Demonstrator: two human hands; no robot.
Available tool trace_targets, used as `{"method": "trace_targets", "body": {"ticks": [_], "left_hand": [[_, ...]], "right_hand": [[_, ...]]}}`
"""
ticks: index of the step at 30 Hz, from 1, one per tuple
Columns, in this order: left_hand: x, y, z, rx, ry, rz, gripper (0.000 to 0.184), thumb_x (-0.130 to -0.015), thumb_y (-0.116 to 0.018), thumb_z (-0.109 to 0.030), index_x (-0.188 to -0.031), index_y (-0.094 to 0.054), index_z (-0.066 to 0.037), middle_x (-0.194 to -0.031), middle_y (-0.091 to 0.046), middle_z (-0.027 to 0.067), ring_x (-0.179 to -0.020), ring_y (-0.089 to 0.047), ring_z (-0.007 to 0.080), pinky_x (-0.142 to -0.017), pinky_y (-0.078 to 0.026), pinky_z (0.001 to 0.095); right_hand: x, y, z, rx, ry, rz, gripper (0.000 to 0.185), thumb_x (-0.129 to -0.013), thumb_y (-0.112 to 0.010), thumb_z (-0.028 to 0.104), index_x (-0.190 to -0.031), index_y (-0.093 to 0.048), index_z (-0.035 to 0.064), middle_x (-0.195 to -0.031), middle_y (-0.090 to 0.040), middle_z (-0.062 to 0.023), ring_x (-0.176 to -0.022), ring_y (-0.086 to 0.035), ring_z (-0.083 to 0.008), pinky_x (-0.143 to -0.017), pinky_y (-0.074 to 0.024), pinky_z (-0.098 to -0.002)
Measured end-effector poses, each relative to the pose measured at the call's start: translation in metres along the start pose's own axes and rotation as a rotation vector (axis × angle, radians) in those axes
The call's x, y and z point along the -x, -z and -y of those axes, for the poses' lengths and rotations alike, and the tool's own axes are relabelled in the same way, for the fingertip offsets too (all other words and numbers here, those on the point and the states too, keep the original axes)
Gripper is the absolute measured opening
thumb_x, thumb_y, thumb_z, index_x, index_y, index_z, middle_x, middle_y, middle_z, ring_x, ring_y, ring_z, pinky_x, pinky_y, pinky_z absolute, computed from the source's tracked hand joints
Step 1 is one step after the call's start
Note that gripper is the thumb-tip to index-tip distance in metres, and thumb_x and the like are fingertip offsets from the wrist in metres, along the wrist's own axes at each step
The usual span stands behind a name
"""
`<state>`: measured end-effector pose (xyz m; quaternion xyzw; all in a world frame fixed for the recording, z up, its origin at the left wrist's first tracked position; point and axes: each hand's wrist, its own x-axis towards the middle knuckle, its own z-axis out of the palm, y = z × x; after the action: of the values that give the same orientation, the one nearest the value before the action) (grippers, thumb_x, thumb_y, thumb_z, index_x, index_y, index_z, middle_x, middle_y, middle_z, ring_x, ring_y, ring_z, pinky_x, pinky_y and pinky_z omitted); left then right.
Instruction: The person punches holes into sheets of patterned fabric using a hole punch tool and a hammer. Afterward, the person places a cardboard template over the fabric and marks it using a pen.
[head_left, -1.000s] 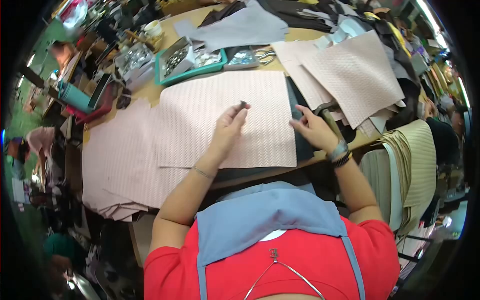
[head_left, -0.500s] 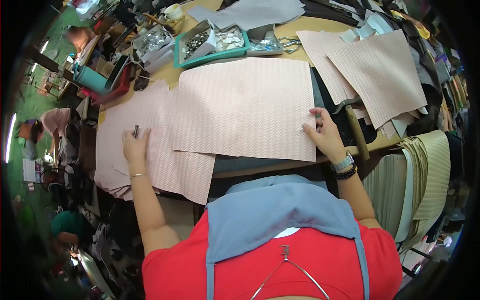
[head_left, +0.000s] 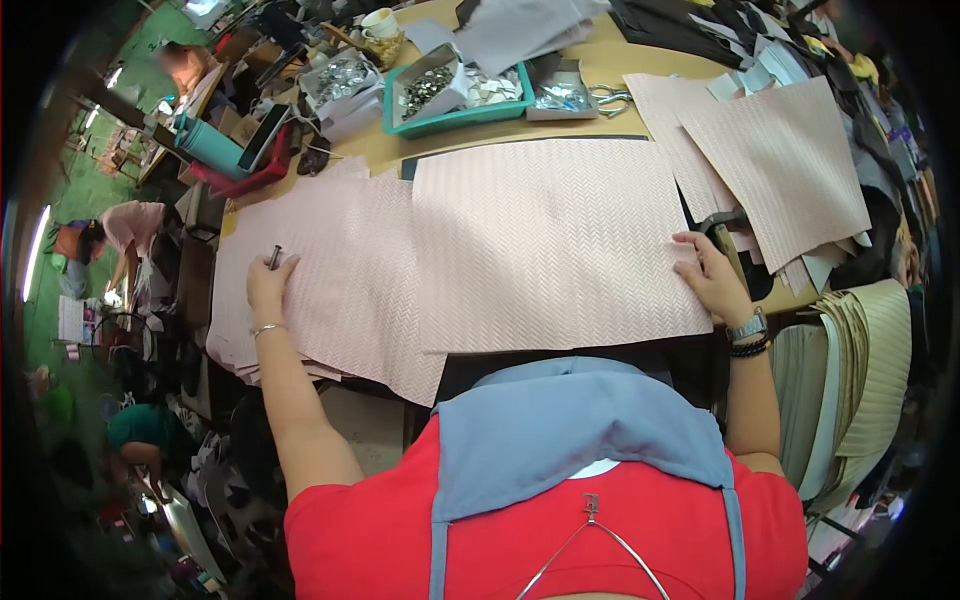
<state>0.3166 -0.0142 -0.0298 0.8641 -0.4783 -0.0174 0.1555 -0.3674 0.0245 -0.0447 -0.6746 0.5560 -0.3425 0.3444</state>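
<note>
A pale pink sheet (head_left: 555, 240) with a woven herringbone pattern lies flat before me on the table. My right hand (head_left: 715, 280) is closed on its right edge, thumb on top; the other fingertips are partly hidden. On the left, a stack of similar pink sheets (head_left: 340, 270) reaches under the first sheet's left edge. My left hand (head_left: 268, 285) rests on that stack, its fingers closed around a short, dark metallic pen-like tool (head_left: 275, 257). Just beyond my right hand is a hammer (head_left: 722, 220), its handle mostly hidden by the hand.
Teal tray (head_left: 460, 118) with metal fittings and white pieces stands at the back, beside a small box (head_left: 560, 100) and scissors (head_left: 610, 100). More pink sheets (head_left: 780, 170) lie right. A chair (head_left: 850, 370) draped with quilted material stands right. Other people work at far left.
The front pink sheet has shifted right and toward me with my right hand, uncovering more of the left stack. My left hand stays on the stack with the tool. The whole view has shifted slightly.
</note>
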Motion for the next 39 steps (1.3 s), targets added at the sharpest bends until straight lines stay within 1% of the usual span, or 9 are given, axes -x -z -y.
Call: {"method": "trace_targets", "body": {"ticks": [5, 11, 12, 15, 16, 18, 23, 27, 39], "left_hand": [[-0.026, 0.006, 0.049, 0.062, -0.135, -0.037, 0.037, -0.073, -0.078, -0.030, -0.085, -0.062, 0.001, -0.085, -0.067, 0.0185, -0.080, -0.064, 0.0329, -0.073, -0.049, 0.0411], [-0.023, 0.058, 0.056, -0.329, 0.068, -0.365, 0.036, -0.085, -0.065, -0.029, -0.108, -0.060, -0.002, -0.097, -0.061, 0.0144, -0.091, -0.060, 0.0305, -0.076, -0.048, 0.0405], [-0.028, 0.059, 0.056, -0.332, 0.098, -0.428, 0.037, -0.087, -0.063, -0.029, -0.111, -0.059, -0.002, -0.097, -0.060, 0.0123, -0.089, -0.060, 0.0288, -0.075, -0.048, 0.0398], [-0.066, 0.037, 0.034, 0.588, 0.010, -0.266, 0.032, -0.092, -0.055, -0.025, -0.115, -0.058, -0.002, -0.089, -0.052, 0.0032, -0.074, -0.052, 0.0159, -0.067, -0.046, 0.0315], [-0.057, 0.033, 0.002, 0.872, -0.022, -0.056, 0.032, -0.094, -0.052, -0.022, -0.117, -0.057, -0.001, -0.084, -0.046, 0.0003, -0.071, -0.045, 0.0114, -0.064, -0.043, 0.0272], [-0.016, 0.023, -0.098, 1.299, -0.064, 0.277, 0.033, -0.096, -0.047, -0.018, -0.122, -0.054, 0.000, -0.076, -0.039, -0.0033, -0.064, -0.035, 0.0050, -0.059, -0.037, 0.0210], [0.057, -0.036, -0.271, 1.385, -0.342, 0.542, 0.033, -0.096, -0.056, -0.022, -0.122, -0.051, -0.003, -0.097, -0.063, 0.0024, -0.088, -0.059, 0.0065, -0.078, -0.046, 0.0209], [0.073, -0.098, -0.338, 1.421, -0.550, 0.480, 0.027, -0.094, -0.061, -0.017, -0.119, -0.056, -0.007, -0.097, -0.066, 0.0009, -0.087, -0.064, 0.0089, -0.075, -0.049, 0.0215], [0.092, -0.137, -0.364, 1.482, -0.502, 0.495, 0.029, -0.092, -0.061, -0.010, -0.119, -0.055, -0.002, -0.102, -0.059, 0.0050, -0.090, -0.063, 0.0126, -0.071, -0.058, 0.0259]], "right_hand": [[0.010, 0.002, 0.022, 0.205, -0.012, -0.035, 0.042, -0.085, -0.065, 0.012, -0.125, -0.052, 0.0047, -0.082, -0.061, -0.0120, -0.063, -0.049, -0.0145, -0.061, -0.0422, -0.0278], [0.018, 0.013, 0.032, 0.283, -0.140, -0.124, 0.046, -0.083, -0.069, 0.013, -0.126, -0.054, 0.0058, -0.070, -0.050, -0.0062, -0.059, -0.045, -0.0103, -0.057, -0.0406, -0.0248], [0.019, 0.017, 0.022, 0.216, -0.192, -0.179, 0.044, -0.083, -0.070, 0.018, -0.123, -0.056, 0.0056, -0.077, -0.056, -0.0093, -0.066, -0.053, -0.0170, -0.064, -0.0458, -0.0297], [0.027, 0.033, -0.012, 0.703, 0.138, -0.429, 0.044, -0.082, -0.071, 0.025, -0.120, -0.057, 0.0051, -0.091, -0.060, -0.0140, -0.082, -0.059, -0.0282, -0.076, -0.0481, -0.0383], [0.034, 0.034, -0.010, 0.774, 0.023, -0.422, 0.045, -0.083, -0.069, 0.032, -0.117, -0.058, 0.0049, -0.103, -0.059, -0.0175, -0.097, -0.056, -0.0363, -0.084, -0.0459, -0.0450], [0.046, 0.034, -0.029, 0.859, -0.088, -0.428, 0.044, -0.084, -0.067, 0.033, -0.116, -0.058, 0.0048, -0.104, -0.058, -0.0170, -0.097, -0.056, -0.0356, -0.084, -0.0463, -0.0446], [0.051, 0.032, -0.033, 0.873, -0.200, -0.424, 0.042, -0.087, -0.064, 0.034, -0.115, -0.057, 0.0041, -0.104, -0.058, -0.0157, -0.097, -0.056, -0.0353, -0.084, -0.0459, -0.0445], [0.049, 0.031, -0.034, 0.852, -0.204, -0.429, 0.040, -0.087, -0.063, 0.033, -0.115, -0.057, 0.0038, -0.104, -0.058, -0.0158, -0.096, -0.055, -0.0354, -0.083, -0.0457, -0.0445], [0.047, 0.030, -0.031, 0.848, -0.208, -0.424, 0.038, -0.088, -0.063, 0.030, -0.114, -0.056, 0.0026, -0.104, -0.058, -0.0165, -0.097, -0.055, -0.0360, -0.084, -0.0454, -0.0445]]}}
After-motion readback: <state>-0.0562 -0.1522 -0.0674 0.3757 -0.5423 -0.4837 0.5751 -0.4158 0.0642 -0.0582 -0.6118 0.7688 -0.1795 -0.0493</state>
